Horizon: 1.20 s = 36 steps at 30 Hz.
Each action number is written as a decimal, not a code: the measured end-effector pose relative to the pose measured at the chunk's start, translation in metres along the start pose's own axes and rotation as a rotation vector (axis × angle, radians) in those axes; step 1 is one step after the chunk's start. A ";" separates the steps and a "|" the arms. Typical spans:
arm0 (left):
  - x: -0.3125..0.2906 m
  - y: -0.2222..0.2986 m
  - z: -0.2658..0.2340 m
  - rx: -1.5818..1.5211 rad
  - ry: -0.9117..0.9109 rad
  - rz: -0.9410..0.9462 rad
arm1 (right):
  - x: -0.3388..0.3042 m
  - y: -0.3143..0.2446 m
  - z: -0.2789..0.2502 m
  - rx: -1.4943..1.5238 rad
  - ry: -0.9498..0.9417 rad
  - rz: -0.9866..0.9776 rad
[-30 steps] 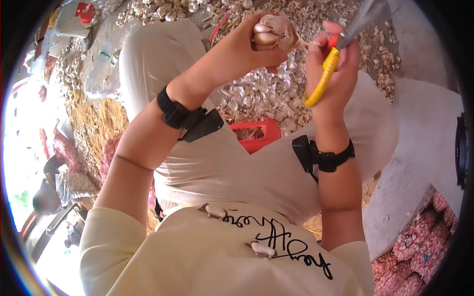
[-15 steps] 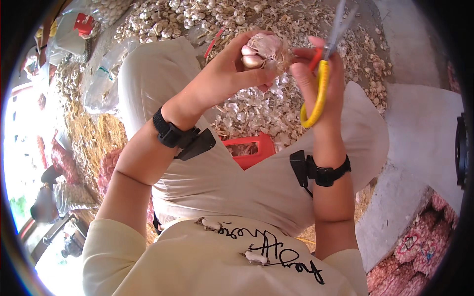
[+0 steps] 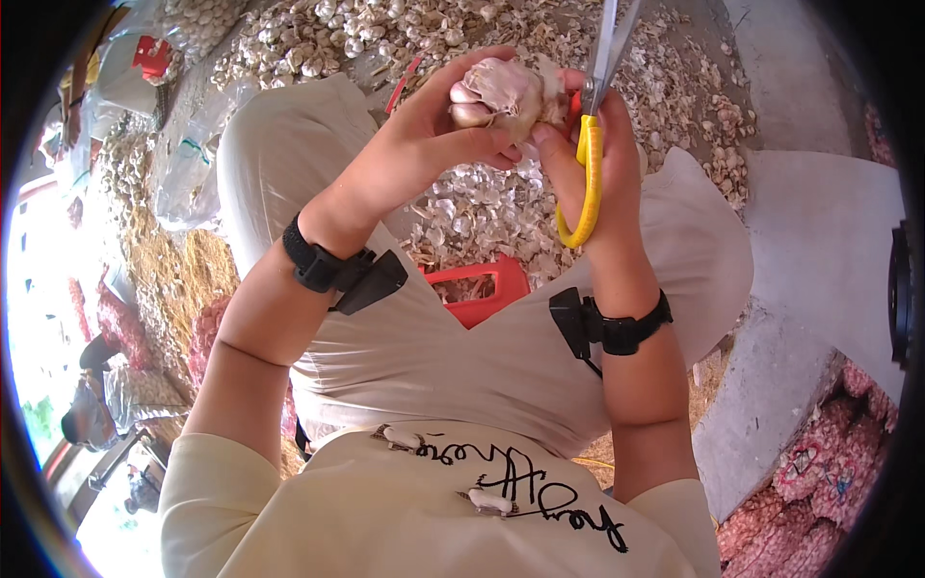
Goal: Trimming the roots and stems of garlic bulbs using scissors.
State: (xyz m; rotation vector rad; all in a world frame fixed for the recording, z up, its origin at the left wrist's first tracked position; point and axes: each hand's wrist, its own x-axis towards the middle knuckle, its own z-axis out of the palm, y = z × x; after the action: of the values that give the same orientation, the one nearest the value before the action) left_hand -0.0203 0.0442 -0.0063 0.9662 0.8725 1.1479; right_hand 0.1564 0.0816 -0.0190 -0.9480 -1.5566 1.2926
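Note:
A large garlic bulb (image 3: pixel 496 89) with pinkish cloves and loose papery skin is gripped in my left hand (image 3: pixel 436 135), above the gap between my knees. Scissors (image 3: pixel 582 183) with yellow-and-red handles hang in my right hand (image 3: pixel 612 173), blades pointing up and away from me. The thumb and fingertips of that hand touch the right side of the bulb, at its peeling skin. Which fingers pass through the scissor loops is partly hidden.
Garlic skins (image 3: pixel 482 217) cover the floor between my legs, with whole garlic bulbs (image 3: pixel 328 39) heaped beyond. A red plastic frame (image 3: pixel 506 284) lies between my thighs. A clear plastic bag (image 3: pixel 188 183) sits to the left; pink-red net sacks (image 3: pixel 819 472) lie at lower right.
My right hand has come left with the scissors, and its fingers now meet the bulb's skin. The bulb in my left hand has shifted slightly left and up.

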 end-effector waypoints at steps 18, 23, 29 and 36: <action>0.000 0.000 -0.005 0.117 0.024 0.075 | 0.012 0.005 -0.013 -0.087 0.048 0.280; 0.000 -0.001 -0.003 0.194 0.013 0.136 | 0.011 0.010 -0.009 -0.258 0.090 -0.019; -0.001 0.002 -0.003 0.082 -0.043 0.067 | 0.008 -0.010 -0.018 0.186 -0.020 0.190; 0.001 -0.015 -0.001 0.142 0.023 0.216 | 0.004 -0.007 -0.009 0.331 -0.203 0.146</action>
State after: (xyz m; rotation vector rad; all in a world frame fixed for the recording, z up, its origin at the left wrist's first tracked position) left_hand -0.0160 0.0435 -0.0203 1.1879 0.8928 1.2950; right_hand 0.1633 0.0868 -0.0113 -0.7470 -1.3819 1.7327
